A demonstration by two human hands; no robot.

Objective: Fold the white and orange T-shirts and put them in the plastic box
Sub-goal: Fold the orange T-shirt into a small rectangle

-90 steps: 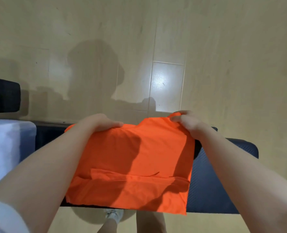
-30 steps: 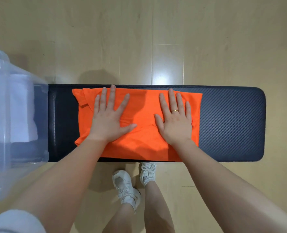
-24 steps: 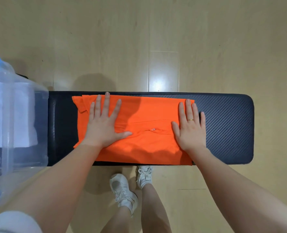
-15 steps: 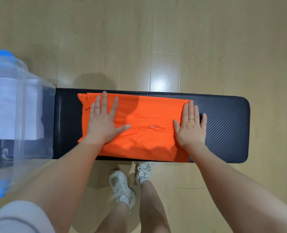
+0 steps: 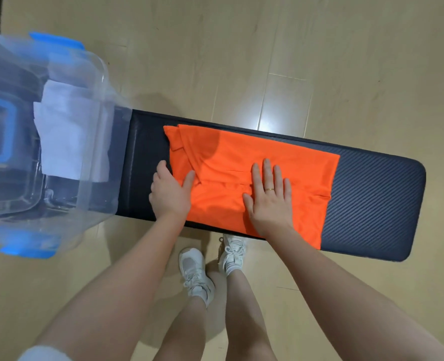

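The orange T-shirt (image 5: 254,162) lies folded into a long rectangle on the black padded bench (image 5: 372,204). My left hand (image 5: 170,191) is at the shirt's left edge, thumb on top of the cloth and fingers curled at the edge, pinching it. My right hand (image 5: 267,196) rests flat on the middle of the shirt, fingers spread. The clear plastic box (image 5: 103,74) with blue latches stands at the bench's left end. The folded white T-shirt (image 5: 67,134) lies inside it.
The right end of the bench beyond the shirt is bare black padding. Light wooden floor surrounds the bench. My legs and white shoes (image 5: 195,272) stand close to the bench's near edge.
Both hands slid left after pressing the shirt flat. My left hand left the top of the shirt for its left edge; my right hand moved from the right end to the middle. The view shifted left.
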